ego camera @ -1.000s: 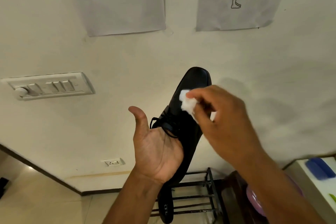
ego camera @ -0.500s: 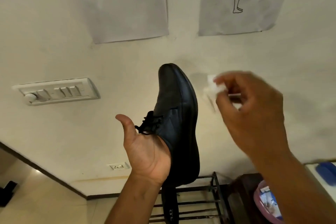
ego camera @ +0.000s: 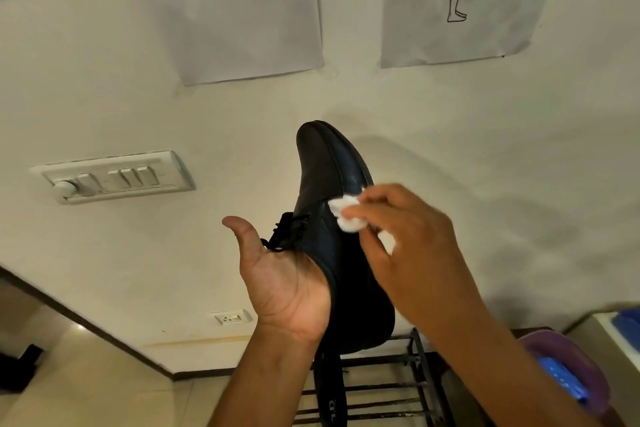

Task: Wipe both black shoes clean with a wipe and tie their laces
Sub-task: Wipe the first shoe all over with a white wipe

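Note:
One black lace-up shoe (ego camera: 325, 184) is held up in front of the wall, toe pointing up. My left hand (ego camera: 284, 284) holds it from the opening, palm toward me and thumb raised; its fingers are hidden inside the shoe. My right hand (ego camera: 412, 246) pinches a crumpled white wipe (ego camera: 346, 215) and presses it on the shoe's right side, just beside the laces (ego camera: 291, 230). Below hangs a dark sole-like piece (ego camera: 330, 399); I cannot tell whether it is the other shoe.
A black metal shoe rack (ego camera: 415, 360) stands against the wall below the hands. A purple basin (ego camera: 568, 360) holding a blue pack sits at lower right beside a white counter (ego camera: 602, 333). A switch panel (ego camera: 114, 177) and papers hang on the wall.
My right hand, lifted off to the right half a second ago, has come back and set the wipe on the shoe's side. The shoe has turned slightly in my left hand.

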